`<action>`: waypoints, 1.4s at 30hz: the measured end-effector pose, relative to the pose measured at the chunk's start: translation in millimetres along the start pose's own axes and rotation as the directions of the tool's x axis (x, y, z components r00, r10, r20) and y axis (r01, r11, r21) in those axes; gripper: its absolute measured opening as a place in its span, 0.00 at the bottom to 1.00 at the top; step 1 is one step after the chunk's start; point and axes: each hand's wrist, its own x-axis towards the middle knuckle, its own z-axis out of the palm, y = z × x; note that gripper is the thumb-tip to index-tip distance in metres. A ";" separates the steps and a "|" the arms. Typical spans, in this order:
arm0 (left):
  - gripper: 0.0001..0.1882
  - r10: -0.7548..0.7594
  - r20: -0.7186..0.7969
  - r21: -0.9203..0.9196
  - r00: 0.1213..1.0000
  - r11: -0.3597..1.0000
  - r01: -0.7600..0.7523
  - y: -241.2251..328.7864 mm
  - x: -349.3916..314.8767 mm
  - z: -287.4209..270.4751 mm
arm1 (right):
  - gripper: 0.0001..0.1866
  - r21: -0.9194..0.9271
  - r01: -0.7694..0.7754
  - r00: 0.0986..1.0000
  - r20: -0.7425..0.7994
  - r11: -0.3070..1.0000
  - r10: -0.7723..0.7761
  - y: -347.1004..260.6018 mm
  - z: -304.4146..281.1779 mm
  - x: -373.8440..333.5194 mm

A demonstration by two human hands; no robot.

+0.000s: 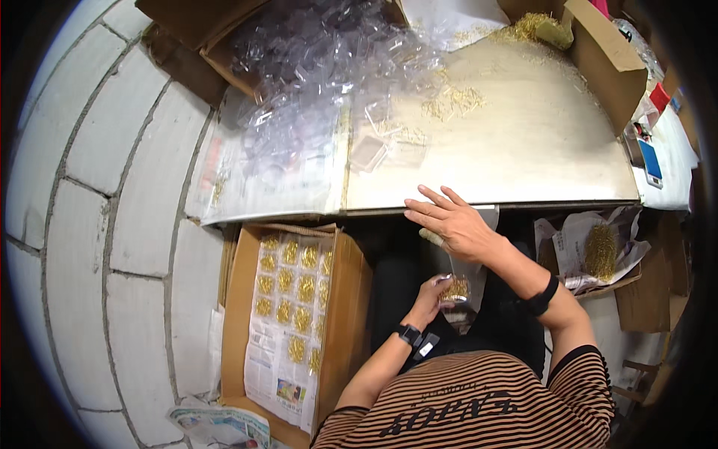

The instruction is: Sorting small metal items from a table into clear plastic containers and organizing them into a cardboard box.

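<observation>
My left hand [428,298] is closed around a small clear plastic box [455,290] with gold pin-like pieces inside, held low over my lap. Above and beyond it, my right hand [458,227] reaches over the table's front edge with its fingers stretched out and apart, and I see nothing in it. Something pale wraps one finger or the thumb of that hand. Beyond its fingertips, clear box parts [369,153] lie on the table [523,161]. Loose gold pieces [455,101] are scattered farther back.
A large heap of clear plastic boxes [314,67] covers the table's far left. At my left, a cardboard carton [348,299] holds rows of filled boxes on newspaper. A paper-lined box [568,254] with gold pieces stands right. A blue-screened phone [649,161] lies at the far right.
</observation>
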 end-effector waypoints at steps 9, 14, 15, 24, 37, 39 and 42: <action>0.13 0.051 0.092 -0.151 0.994 0.988 -0.036 15.2 -7.8 -7.4 | 0.20 -0.125 -0.214 0.952 0.198 0.969 0.235 131.4 -39.2 43.2; 0.12 -0.040 0.038 -0.126 0.998 0.991 0.044 9.8 11.4 -10.5 | 0.29 -0.478 -0.456 0.701 0.327 0.751 0.634 171.2 -29.7 103.9; 0.12 -0.048 0.003 -0.064 0.999 0.997 0.048 7.0 13.7 -13.3 | 0.29 -0.479 -0.462 0.700 0.321 0.746 0.639 163.4 -26.9 95.1; 0.12 -0.028 -0.081 0.009 0.996 1.000 0.028 19.8 8.8 -5.1 | 0.28 0.012 -0.485 0.870 0.110 0.874 0.481 121.8 -47.2 -2.7; 0.17 0.016 0.002 -0.162 1.000 0.987 -0.015 0.2 12.9 11.8 | 0.24 -0.167 -0.301 0.914 0.232 0.939 0.334 131.1 14.8 61.9; 0.17 0.012 -0.003 -0.182 1.000 0.983 -0.013 -3.7 10.6 2.7 | 0.23 -0.107 -0.355 0.859 0.354 0.929 0.369 97.4 -26.3 56.0; 0.18 -0.025 0.015 -0.203 1.000 0.979 0.027 -7.0 13.9 -4.4 | 0.21 0.084 -0.484 0.852 0.272 0.871 0.447 101.8 -32.3 20.4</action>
